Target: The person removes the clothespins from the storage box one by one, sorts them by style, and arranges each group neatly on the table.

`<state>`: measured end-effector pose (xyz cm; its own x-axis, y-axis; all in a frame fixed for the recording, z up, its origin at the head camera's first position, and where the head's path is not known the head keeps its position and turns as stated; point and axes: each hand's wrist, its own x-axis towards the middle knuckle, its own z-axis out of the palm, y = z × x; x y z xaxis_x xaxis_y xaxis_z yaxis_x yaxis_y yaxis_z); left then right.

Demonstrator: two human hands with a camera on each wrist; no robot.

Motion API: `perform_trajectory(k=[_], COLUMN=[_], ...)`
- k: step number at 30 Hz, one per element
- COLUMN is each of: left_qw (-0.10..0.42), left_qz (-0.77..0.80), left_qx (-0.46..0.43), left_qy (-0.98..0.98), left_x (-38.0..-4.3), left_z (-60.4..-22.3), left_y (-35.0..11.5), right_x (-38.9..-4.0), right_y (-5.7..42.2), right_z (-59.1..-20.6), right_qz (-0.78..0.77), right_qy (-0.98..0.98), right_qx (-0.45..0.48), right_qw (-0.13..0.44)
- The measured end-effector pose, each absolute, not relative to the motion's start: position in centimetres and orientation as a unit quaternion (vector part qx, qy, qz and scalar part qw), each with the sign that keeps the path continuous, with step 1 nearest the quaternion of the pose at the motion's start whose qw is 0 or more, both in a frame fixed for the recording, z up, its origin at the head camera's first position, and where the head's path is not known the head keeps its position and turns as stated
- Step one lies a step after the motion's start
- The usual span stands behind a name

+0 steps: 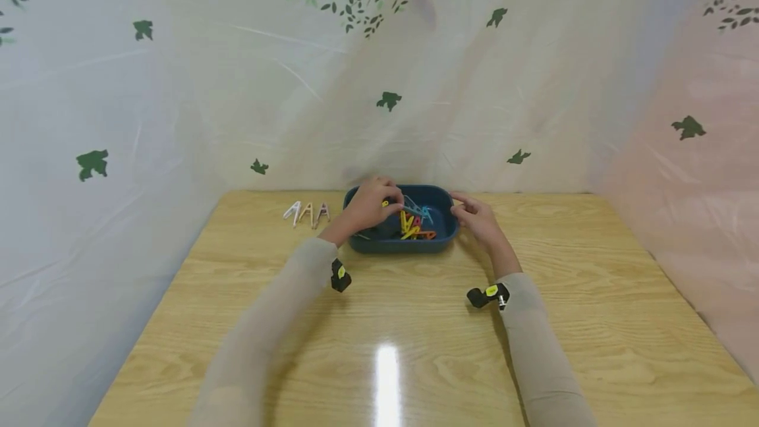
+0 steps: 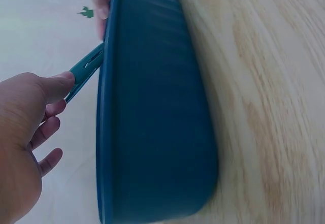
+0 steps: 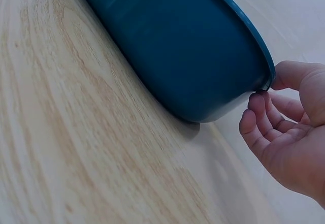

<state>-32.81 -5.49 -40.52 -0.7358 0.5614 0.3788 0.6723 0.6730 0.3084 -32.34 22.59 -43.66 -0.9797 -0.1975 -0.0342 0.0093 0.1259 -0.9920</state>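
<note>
A dark blue plastic basin (image 1: 403, 246) stands near the table's back edge with several coloured clothespins (image 1: 409, 224) inside, among them yellow, orange, red and blue ones. My left hand (image 1: 372, 204) reaches over its left part and pinches a blue-green clothespin (image 2: 86, 69) between thumb and fingers, just above the rim in the left wrist view. At the basin's right end, my right hand (image 1: 479, 219) pinches the rim, thumb on top and fingers below it in the right wrist view (image 3: 289, 117). Part of the basin's inside is hidden behind my left hand.
Left of the basin, a row of 3 clothespins (image 1: 306, 214), white, tan and brownish, lies on the wooden table (image 1: 439, 335). A pale curtain (image 1: 320, 117) with leaf and bird prints hangs right behind the table's back edge.
</note>
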Motion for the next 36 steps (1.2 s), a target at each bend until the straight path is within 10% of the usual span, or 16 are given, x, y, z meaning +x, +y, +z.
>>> perform_trajectory(k=[36], left_qw=[0.274], left_qz=[-0.316], left_qx=[-0.134], left_qy=[-0.898], left_x=[-30.0], left_z=[-42.5], left_y=[-20.6], right_x=[-34.2], right_y=[23.0], right_z=[-46.7], right_qz=[-0.653], right_qy=[0.752], right_qx=[-0.076], right_qw=[0.054])
